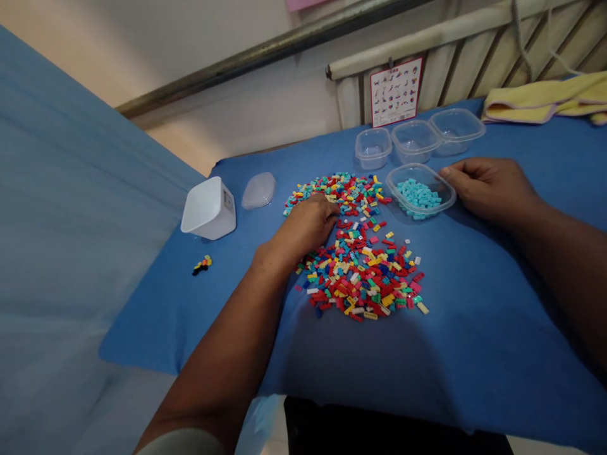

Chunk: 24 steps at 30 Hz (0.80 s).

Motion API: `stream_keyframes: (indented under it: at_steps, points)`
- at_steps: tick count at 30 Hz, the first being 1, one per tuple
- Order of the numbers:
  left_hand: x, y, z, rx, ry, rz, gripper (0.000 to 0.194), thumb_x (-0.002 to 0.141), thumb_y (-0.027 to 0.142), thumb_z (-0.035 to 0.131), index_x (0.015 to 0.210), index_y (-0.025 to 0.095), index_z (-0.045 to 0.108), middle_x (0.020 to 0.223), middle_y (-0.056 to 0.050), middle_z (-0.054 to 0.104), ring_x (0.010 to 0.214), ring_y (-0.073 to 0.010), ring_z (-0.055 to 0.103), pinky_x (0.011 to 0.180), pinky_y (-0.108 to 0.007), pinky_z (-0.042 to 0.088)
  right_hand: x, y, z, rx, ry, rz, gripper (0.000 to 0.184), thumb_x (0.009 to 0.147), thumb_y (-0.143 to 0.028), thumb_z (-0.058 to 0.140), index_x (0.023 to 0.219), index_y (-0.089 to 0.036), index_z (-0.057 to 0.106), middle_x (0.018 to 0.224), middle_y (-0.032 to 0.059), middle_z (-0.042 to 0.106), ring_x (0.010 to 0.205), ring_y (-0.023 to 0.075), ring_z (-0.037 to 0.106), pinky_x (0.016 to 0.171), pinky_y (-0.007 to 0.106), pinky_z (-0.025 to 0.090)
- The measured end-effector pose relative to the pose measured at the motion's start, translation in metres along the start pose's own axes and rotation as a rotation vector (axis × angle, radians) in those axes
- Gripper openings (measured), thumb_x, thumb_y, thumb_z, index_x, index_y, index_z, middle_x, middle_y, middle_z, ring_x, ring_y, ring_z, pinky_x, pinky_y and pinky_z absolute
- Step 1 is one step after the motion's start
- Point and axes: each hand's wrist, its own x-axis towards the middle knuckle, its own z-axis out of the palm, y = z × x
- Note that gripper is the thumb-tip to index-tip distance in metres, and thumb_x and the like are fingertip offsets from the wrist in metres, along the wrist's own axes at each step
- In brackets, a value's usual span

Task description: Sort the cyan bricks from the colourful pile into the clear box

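Head view: at centre, the left hand (310,218), fingers curled, seems to be sorting mixed toy building bricks (370,278); its grip is hidden. At right, the right hand (496,186) has its thumb at the rim of a clear plastic tub (417,172) of turquoise bricks (420,194), grip unclear. The next move likely needs a fine pinch.

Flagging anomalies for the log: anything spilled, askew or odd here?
Nothing looks damaged. One oddity: a small black-and-yellow cluster lies apart from the multicoloured bricks, over by the white tub on the left. The bricks lie loose on the blue cloth; whether spilled or poured deliberately, I can't tell.
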Motion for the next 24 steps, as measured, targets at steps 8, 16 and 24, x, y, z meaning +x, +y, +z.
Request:
stream_keyframes:
  at_steps: [8, 16, 24]
  points:
    - [-0.002, 0.009, -0.008, 0.094, -0.138, -0.122, 0.038, 0.104, 0.015, 0.054, 0.129, 0.019, 0.083, 0.127, -0.012, 0.081, 0.117, -0.0288, 0.075, 0.102, -0.041, 0.056, 0.0, 0.0, 0.0, 0.014, 0.011, -0.013, 0.041, 0.091, -0.058, 0.068, 0.09, -0.022, 0.088, 0.078, 0.003, 0.08, 0.071, 0.0208, 0.066, 0.068, 0.035, 0.046]
    - [-0.002, 0.005, -0.011, 0.078, -0.116, -0.085, 0.033, 0.109, 0.02, 0.049, 0.114, 0.017, 0.081, 0.119, -0.013, 0.08, 0.111, -0.0282, 0.073, 0.095, -0.04, 0.054, 0.0, -0.001, 0.001, 0.012, -0.001, -0.015, 0.041, 0.091, -0.059, 0.067, 0.089, -0.022, 0.086, 0.078, 0.0028, 0.079, 0.071, 0.0208, 0.066, 0.068, 0.036, 0.045]
    - [-0.009, 0.001, -0.016, 0.054, -0.168, 0.031, 0.035, 0.106, 0.02, 0.055, 0.13, 0.016, 0.08, 0.126, -0.013, 0.079, 0.116, -0.0286, 0.071, 0.102, -0.04, 0.054, 0.001, 0.002, 0.0, 0.008, -0.003, -0.019, 0.042, 0.092, -0.059, 0.069, 0.091, -0.021, 0.087, 0.076, 0.0024, 0.078, 0.071, 0.0204, 0.065, 0.067, 0.035, 0.044]
